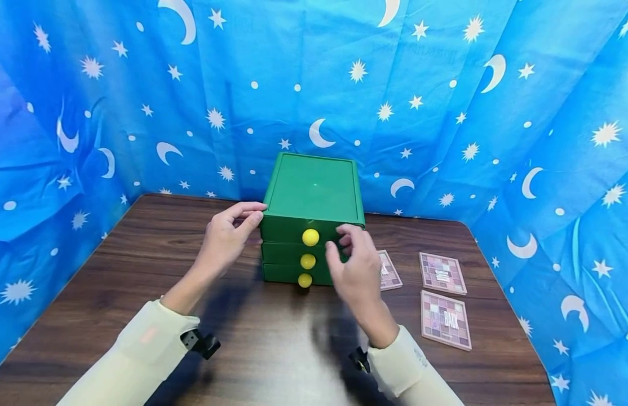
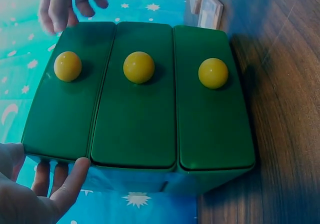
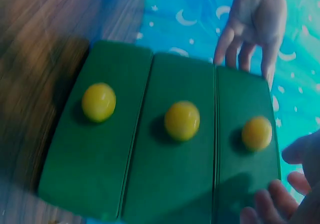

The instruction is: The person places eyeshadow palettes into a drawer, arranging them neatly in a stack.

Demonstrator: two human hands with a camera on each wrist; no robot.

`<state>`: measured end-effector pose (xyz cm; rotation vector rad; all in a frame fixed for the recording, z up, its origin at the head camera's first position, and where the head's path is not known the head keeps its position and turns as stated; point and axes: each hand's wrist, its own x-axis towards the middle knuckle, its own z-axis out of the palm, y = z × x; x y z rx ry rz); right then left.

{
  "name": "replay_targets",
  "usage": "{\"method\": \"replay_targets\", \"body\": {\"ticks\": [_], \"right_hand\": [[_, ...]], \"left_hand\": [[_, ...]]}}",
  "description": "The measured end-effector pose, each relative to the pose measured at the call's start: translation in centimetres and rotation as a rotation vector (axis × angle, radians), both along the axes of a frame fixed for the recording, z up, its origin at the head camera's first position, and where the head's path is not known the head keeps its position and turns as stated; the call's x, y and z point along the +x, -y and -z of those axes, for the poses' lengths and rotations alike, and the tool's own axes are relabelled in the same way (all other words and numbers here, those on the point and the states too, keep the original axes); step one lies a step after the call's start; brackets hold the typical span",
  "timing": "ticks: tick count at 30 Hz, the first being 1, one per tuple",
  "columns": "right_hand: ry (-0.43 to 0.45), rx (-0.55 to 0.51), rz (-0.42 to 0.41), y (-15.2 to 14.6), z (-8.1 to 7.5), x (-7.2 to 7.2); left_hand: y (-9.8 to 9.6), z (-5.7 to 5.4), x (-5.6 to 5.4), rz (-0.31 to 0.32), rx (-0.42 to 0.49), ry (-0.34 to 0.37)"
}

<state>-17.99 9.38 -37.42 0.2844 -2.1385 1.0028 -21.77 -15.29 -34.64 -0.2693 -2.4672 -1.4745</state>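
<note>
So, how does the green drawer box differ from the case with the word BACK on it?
The green drawer box stands upright; the BACK case lies flat. The green drawer box is much larger than the BACK case. The green drawer box has yellow knobs; the BACK case is pinkish with checkered squares. Both rest on the table.

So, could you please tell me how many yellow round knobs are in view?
3, all on the glossy green drawer box: the top knob, the middle knob and the bottom knob, one per drawer. All three show fully; the box's back is unseen.
</note>
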Motion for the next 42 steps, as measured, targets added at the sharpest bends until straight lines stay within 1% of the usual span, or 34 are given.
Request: {"method": "replay_targets", "body": {"ticks": [3, 5, 7, 12, 14, 17, 20, 24, 27, 33, 36, 40, 42], "right_hand": [[0.060, 0.084, -0.035, 1.2, -0.1, 0.0], [0.088, 0.133, -0.033, 1.7, -0.1, 0.0], [0.104, 0.173, -0.014, 2.1, -0.1, -0.1], [0.095, 0.238, 0.042, 2.4, -0.1, -0.3], [0.080, 0.251, 0.047, 2.4, 0.0, -0.4], [0.064, 0.263, 0.046, 2.4, 0.1, -0.5], [0.058, 0.269, 0.045, 2.3, 0.1, -0.4], [0.053, 0.277, 0.029, 2.2, 0.1, 0.4], [0.046, 0.283, 0.005, 2.1, -0.1, 1.3], [0.024, 0.311, -0.012, 2.0, -0.2, 2.8], [0.007, 0.330, -0.022, 1.9, -0.3, 3.5], [-0.032, 0.362, -0.028, 1.8, -0.5, 4.8], [-0.048, 0.378, -0.029, 1.8, -0.6, 5.6]], "left_hand": [[0.0, 0.2, -0.1, -0.002, -0.003, 0.014], [-0.1, 0.3, -0.1, 0.005, 0.007, 0.031], [-0.2, 0.4, -0.2, 0.024, 0.036, 0.052], [-0.4, 0.5, -0.3, 0.099, 0.175, 0.104], [-0.5, 0.4, -0.2, 0.111, 0.209, 0.112], [-0.5, 0.3, -0.2, 0.114, 0.222, 0.116], [-0.4, 0.2, -0.1, 0.086, 0.150, 0.099], [-0.2, 0.0, -0.1, 0.041, 0.047, 0.072], [-0.1, 0.0, -0.1, 0.041, 0.051, 0.076], [-0.1, -0.1, -0.2, 0.057, 0.132, 0.097], [0.0, -0.2, -0.2, 0.044, 0.107, 0.086], [0.1, -0.3, -0.2, 0.015, 0.039, 0.059], [0.2, -0.3, -0.2, 0.014, 0.031, 0.056]]}}
